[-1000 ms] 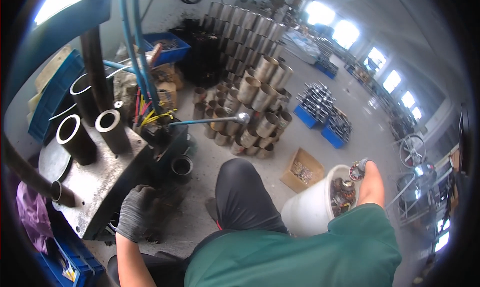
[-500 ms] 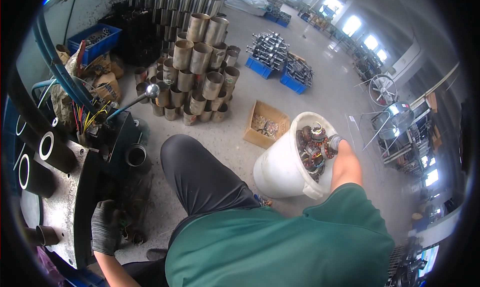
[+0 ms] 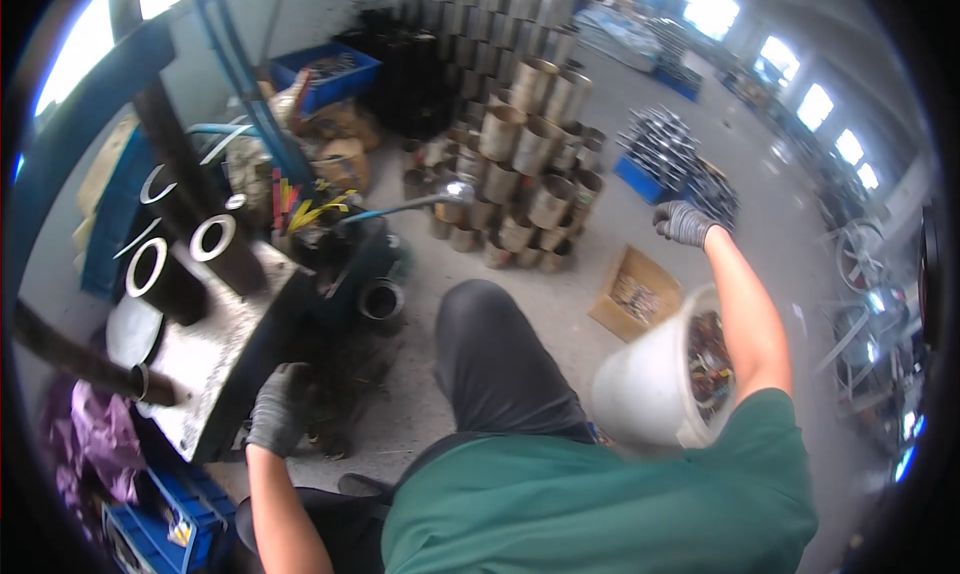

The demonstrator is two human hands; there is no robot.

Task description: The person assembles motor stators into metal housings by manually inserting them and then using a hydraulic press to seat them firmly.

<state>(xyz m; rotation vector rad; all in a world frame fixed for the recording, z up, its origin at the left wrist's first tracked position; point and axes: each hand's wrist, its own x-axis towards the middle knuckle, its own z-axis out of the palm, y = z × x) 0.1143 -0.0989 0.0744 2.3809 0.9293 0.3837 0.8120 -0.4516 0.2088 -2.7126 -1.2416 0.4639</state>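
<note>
My left hand (image 3: 279, 414), in a grey knit glove, is beside the near edge of the metal machine plate (image 3: 215, 359); its fingers are dark and blurred, and I cannot tell if they hold anything. My right hand (image 3: 684, 223), gloved alike, is raised over the floor beyond the white bucket (image 3: 640, 389), fingers loosely bent and nothing visible in them. Copper-wound motor parts (image 3: 708, 364) fill the bucket, partly hidden by my right forearm. A lever with a ball knob (image 3: 456, 193) sticks out from the machine toward the stacked metal cylinders.
Stacked metal cylinders (image 3: 548, 202) stand ahead. A cardboard box (image 3: 630, 299) of small bits sits beside the bucket. Blue crates of metal shafts (image 3: 660, 149) lie farther off. Two thick dark tubes (image 3: 235, 259) rise from the plate. Below it are a blue crate (image 3: 175, 524) and purple cloth (image 3: 95, 439).
My right hand has come out of the bucket and moved forward, away from the motor parts. The view has swung left, and my left hand stays by the machine's edge.
</note>
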